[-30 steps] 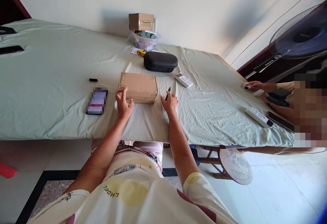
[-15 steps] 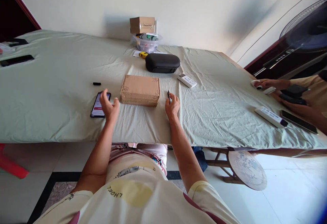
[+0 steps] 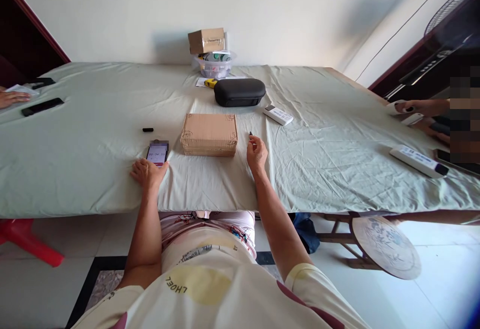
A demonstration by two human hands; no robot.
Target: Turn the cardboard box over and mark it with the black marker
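My left hand [image 3: 150, 173] lies over the lower end of a phone [image 3: 158, 153] on the table. Its fingers are spread to the left and the thumb lies along the phone's right edge; the screen shows a running timer. To the right of a closed cardboard box [image 3: 209, 134], my right hand [image 3: 257, 154] is closed around a black marker pen [image 3: 251, 133], and only the pen's dark end shows above the fingers. A small black cap [image 3: 148, 130] lies behind the phone. Neither hand touches the box.
Behind the box are a black hard case [image 3: 240, 92], a white-grey oblong pack [image 3: 278, 115], a yellow tape measure [image 3: 210, 83] and a plastic tub [image 3: 215, 66] with a carton on it. Another person's hands [image 3: 416, 111] are at the right; a hand [image 3: 15, 98] shows far left.
My left hand has come down from above the phone's right side onto its lower end. My right hand keeps the pen, which shows less now. The view has shifted slightly.
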